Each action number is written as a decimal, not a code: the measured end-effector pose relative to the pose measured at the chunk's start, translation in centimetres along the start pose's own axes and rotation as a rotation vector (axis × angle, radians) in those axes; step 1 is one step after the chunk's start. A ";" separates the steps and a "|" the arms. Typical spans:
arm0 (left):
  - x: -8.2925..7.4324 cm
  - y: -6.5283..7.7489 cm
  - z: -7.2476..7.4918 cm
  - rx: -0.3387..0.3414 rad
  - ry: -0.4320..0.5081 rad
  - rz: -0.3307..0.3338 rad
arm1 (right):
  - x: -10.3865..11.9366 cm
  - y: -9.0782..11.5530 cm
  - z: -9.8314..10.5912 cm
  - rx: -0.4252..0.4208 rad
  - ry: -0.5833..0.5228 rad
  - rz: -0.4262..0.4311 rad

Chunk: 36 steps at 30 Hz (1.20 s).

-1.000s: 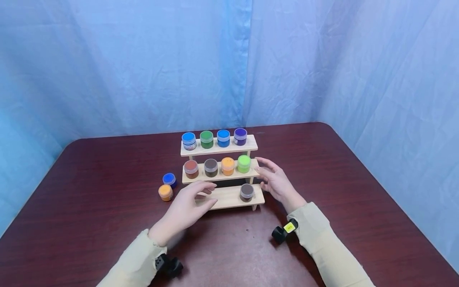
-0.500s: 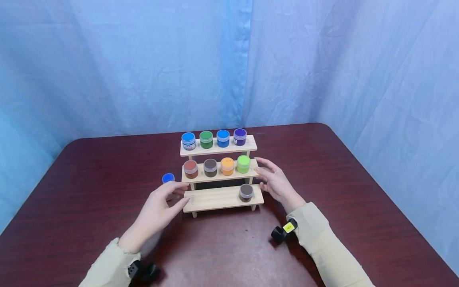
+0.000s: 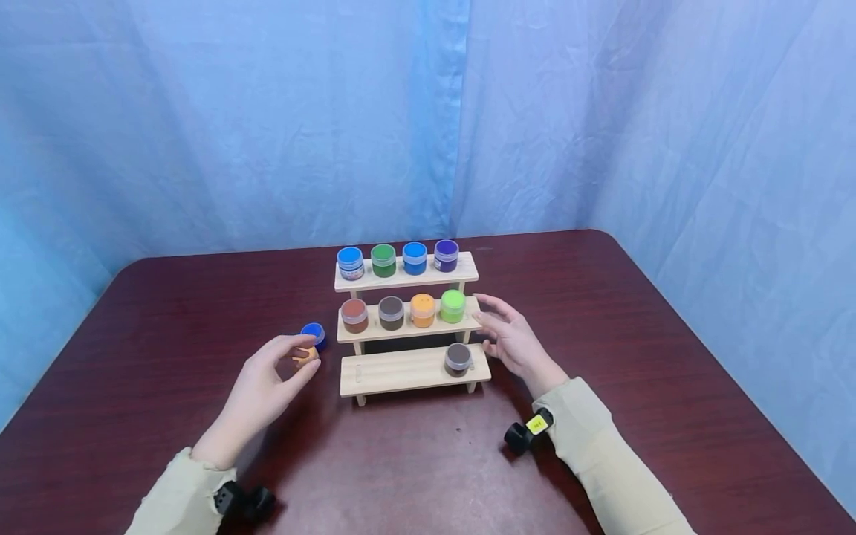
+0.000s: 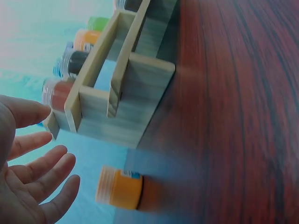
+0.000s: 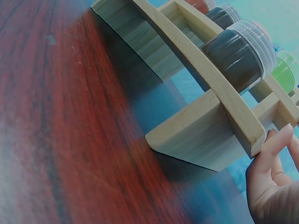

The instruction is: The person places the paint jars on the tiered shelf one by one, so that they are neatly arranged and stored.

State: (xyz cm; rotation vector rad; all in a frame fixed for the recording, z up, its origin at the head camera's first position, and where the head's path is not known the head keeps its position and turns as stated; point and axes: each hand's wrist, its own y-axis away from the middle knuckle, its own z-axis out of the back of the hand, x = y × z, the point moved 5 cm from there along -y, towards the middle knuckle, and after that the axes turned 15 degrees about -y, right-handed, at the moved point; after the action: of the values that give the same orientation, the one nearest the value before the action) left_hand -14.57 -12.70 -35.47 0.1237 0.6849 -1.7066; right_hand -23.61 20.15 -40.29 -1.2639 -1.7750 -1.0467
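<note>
My left hand [image 3: 259, 383] is over the left part of the table, fingers spread around an orange paint jar [image 4: 125, 189]. In the left wrist view a gap separates the fingers from that jar. Just behind it is a blue-lidded jar [image 3: 314, 334], partly hidden by the hand. My right hand [image 3: 518, 342] rests its fingertips against the right end of a three-tier wooden rack [image 3: 401, 370], with relaxed fingers. A dark brown jar [image 5: 236, 58] stands at the right of the lowest shelf.
On the middle shelf are a reddish-brown jar [image 3: 354, 316], a dark jar [image 3: 391, 313], an orange jar [image 3: 423, 310] and a light green jar [image 3: 452, 306]. Blue, green and purple jars [image 3: 446, 255] line the top shelf. Blue curtains [image 3: 301, 126] hang behind the table [image 3: 414, 468].
My left hand has moved left from in front of the lowest shelf to the orange jar beside the rack. The right hand has kept its place at the rack's end.
</note>
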 end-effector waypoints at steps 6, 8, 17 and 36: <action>1.2 0.1 0.1 0.003 -0.015 0.034 | 0.0 0.0 0.0 -0.003 -0.002 0.003; 1.6 0.0 0.0 0.028 -0.006 0.051 | 0.1 0.0 0.0 -0.004 -0.006 0.004; 2.9 -0.1 -0.7 0.154 -0.006 0.135 | 0.0 0.0 0.0 -0.001 -0.011 0.004; 3.4 -0.5 -2.1 0.282 0.024 0.167 | -0.1 0.0 0.0 0.010 -0.019 0.010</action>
State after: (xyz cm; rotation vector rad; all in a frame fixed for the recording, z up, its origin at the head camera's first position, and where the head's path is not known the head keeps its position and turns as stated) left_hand -16.54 -14.54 -38.52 0.3893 0.4354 -1.6343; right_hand -23.62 20.12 -40.42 -1.2792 -1.7843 -1.0229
